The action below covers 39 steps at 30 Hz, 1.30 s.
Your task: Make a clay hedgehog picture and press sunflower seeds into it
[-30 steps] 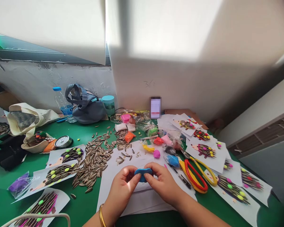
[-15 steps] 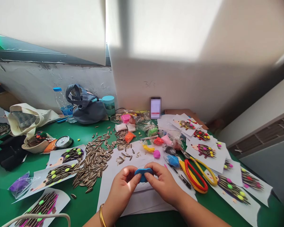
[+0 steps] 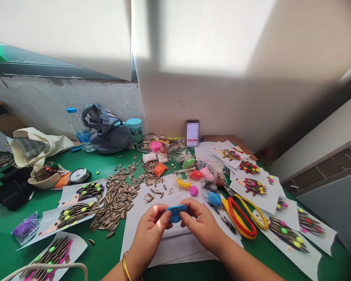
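Observation:
A flattened piece of blue clay (image 3: 177, 213) is pinched between both hands above white paper (image 3: 169, 248). My left hand (image 3: 152, 230) grips its left edge with thumb and fingers, a gold bangle round the wrist. On the right edge, my right hand (image 3: 201, 224) holds it the same way. Some drawn lines show on the paper under the clay. A pile of sunflower seeds (image 3: 117, 201) lies left of my hands. Beyond the right hand are a pink clay ball (image 3: 194, 191), yellow clay (image 3: 183, 183) and bagged blue clay (image 3: 214, 198).
Red-handled scissors (image 3: 241, 222) and yellow-handled scissors lie at the right. Hedgehog pictures (image 3: 253, 187) spread over both sides of the green table (image 3: 105, 257). A phone (image 3: 192, 133), a jar (image 3: 135, 130), a bag (image 3: 111, 134) and a bottle (image 3: 77, 127) stand at the back.
The blue clay has tilted so that more of its broad face shows. My thumbs have shifted slightly on it, and both hands still hold it in nearly the same place.

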{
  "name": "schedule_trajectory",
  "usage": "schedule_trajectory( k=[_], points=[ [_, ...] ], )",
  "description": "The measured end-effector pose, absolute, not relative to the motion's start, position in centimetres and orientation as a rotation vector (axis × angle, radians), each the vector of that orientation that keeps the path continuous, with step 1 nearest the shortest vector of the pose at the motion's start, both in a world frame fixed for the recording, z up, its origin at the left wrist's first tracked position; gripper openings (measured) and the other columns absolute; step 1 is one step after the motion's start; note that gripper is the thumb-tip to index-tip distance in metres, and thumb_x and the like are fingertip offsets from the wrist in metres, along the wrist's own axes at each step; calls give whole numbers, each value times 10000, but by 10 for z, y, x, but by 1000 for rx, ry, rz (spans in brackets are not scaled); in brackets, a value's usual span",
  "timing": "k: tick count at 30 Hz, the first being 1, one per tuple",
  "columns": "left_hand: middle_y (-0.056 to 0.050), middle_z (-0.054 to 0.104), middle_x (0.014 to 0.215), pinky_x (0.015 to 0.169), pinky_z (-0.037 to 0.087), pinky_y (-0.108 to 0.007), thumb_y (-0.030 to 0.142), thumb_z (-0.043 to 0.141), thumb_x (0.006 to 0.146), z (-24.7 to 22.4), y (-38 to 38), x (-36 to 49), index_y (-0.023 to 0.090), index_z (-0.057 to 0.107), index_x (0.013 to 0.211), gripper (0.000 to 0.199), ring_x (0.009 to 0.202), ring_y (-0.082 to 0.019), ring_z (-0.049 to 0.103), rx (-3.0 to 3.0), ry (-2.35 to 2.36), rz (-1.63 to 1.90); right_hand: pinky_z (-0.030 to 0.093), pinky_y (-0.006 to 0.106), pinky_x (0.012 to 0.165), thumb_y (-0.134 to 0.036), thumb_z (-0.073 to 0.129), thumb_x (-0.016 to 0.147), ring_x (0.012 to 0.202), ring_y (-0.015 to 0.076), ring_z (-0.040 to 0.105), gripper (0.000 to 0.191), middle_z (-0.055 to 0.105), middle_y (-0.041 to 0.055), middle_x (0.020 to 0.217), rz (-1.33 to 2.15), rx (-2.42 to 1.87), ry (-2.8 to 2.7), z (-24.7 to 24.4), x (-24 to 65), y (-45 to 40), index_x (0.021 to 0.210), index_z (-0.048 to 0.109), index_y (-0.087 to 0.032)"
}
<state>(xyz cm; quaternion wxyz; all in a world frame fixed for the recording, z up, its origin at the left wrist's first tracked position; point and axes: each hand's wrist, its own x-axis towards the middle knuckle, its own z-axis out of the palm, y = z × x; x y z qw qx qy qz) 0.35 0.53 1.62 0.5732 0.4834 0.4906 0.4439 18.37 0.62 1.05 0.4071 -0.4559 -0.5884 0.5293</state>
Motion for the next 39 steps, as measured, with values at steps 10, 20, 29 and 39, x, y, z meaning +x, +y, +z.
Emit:
schedule_trajectory(
  k=[10,20,29,39],
  points=[
    [-54,616,999,713,547,-351,653,609,834,7,4,1,222,573,1246,597,744,-182,635,1013,1032,1086,507,342,897,-211,622,885,993,202,646,138,669,53,1029,1049,-994,-1589,9,185,6,1008,675,-243],
    [-4,629,825,697,507,-263,425,789,766,7,10,4,192,593,1080,437,759,-142,600,718,1015,1052,434,376,1054,-64,496,796,1220,211,536,520,551,59,1335,989,-959,-1742,8,187,0,1255,593,-289],
    [-42,712,824,759,522,-305,442,792,724,5,10,3,177,653,1040,434,816,-202,654,1028,1162,1110,467,288,722,-339,635,863,814,177,578,222,657,28,895,1283,-1214,-1540,7,182,8,1037,671,-206],
    [-59,691,829,733,511,-319,424,713,792,3,11,0,173,701,828,254,796,-219,637,1335,1201,981,441,268,702,-235,619,835,790,163,573,125,657,12,861,1137,-1291,-1644,5,179,5,941,680,-211]
  ],
)
